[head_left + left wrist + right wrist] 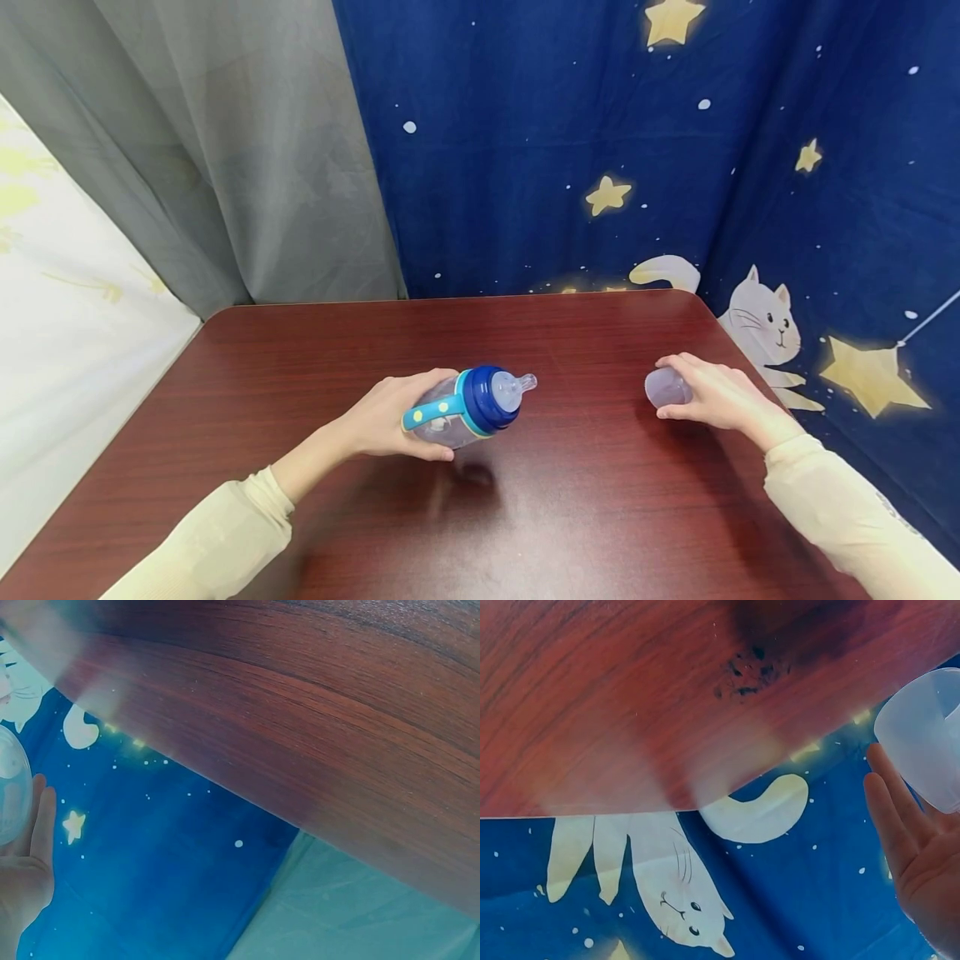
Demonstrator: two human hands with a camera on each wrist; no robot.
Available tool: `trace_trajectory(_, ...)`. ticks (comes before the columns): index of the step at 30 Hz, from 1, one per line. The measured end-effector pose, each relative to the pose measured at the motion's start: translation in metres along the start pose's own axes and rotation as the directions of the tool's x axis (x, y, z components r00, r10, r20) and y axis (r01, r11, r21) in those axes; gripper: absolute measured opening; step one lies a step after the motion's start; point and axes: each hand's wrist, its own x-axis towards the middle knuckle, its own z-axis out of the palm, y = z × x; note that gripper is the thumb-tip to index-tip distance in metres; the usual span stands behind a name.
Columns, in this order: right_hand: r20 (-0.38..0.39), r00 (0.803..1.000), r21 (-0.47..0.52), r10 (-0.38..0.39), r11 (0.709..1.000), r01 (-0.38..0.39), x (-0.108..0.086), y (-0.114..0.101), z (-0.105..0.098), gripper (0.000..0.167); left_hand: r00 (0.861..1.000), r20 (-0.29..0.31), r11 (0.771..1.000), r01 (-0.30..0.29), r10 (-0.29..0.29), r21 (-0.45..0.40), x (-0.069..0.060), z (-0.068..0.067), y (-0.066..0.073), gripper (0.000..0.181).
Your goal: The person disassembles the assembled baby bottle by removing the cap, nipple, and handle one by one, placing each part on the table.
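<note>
My left hand (390, 417) grips a baby bottle (450, 429) round its clear body, above the table's middle. The bottle tilts to the right, its clear teat (513, 387) bare above a dark blue collar (483, 400); a teal handle (435, 410) shows on its side. Farther right, my right hand (716, 396) holds a translucent bottle cap (666, 388) between thumb and fingers, over the table. In the right wrist view the cap (922, 735) sits against the fingers. Only the bottle's clear base (11, 787) shows at the edge of the left wrist view.
A dark red wooden table (337, 342) with rounded far corners lies under both hands. Behind it hang a grey curtain (285, 167) and a blue curtain (510, 167) with stars and a white cat. A white cloth (67, 292) hangs at the left side.
</note>
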Motion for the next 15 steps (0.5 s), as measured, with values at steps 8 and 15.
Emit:
trace_trajectory(8, 0.030, 0.999, 0.018, 0.038, 0.999, -0.039, 0.0003, 0.0008, 0.0064, 0.062, 1.000, -0.019, 1.000, 0.000, 0.000, 0.005, -0.0009, 0.0004, 0.0002, 0.079)
trace_trajectory(15, 0.054, 0.997, 0.031, 0.047, 0.998, -0.049, -0.0001, 0.0014, 0.0104, 0.062, 1.000, -0.013, 1.000, 0.006, -0.006, 0.002, -0.0009, 0.0006, 0.0005, 0.079)
